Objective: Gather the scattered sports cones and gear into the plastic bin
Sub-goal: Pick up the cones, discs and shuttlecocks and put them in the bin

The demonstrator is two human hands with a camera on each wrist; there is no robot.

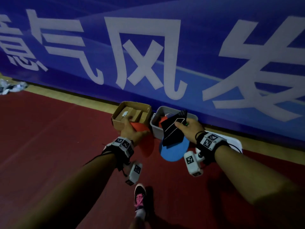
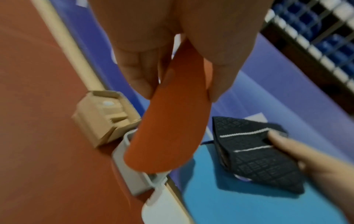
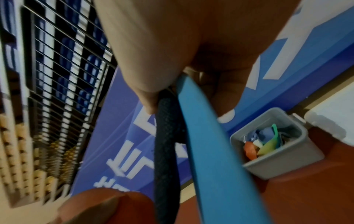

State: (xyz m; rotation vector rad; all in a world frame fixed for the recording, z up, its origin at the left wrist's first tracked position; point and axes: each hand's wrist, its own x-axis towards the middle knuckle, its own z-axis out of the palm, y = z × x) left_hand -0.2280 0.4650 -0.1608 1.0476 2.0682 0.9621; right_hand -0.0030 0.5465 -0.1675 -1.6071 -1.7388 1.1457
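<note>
My left hand (image 1: 132, 127) pinches a flat orange disc cone (image 1: 146, 142) by its edge, thumb on one side and fingers on the other (image 2: 138, 78), just left of the grey plastic bin (image 1: 156, 128). My right hand (image 1: 189, 128) grips a blue disc cone (image 1: 175, 151) together with a folded black fabric piece with white lines (image 1: 172, 131), held over the bin's front edge. In the right wrist view the bin (image 3: 287, 163) holds several coloured pieces. The blue cone (image 3: 210, 151) and black fabric (image 3: 166, 144) run side by side out of my fist.
An open cardboard box (image 1: 132, 111) with smaller boxes inside stands against the bin's left side. A white lid (image 1: 236, 142) lies on the floor to the bin's right. A blue banner wall (image 1: 165, 55) runs right behind them. My shoe (image 1: 140, 195) is on the red floor below.
</note>
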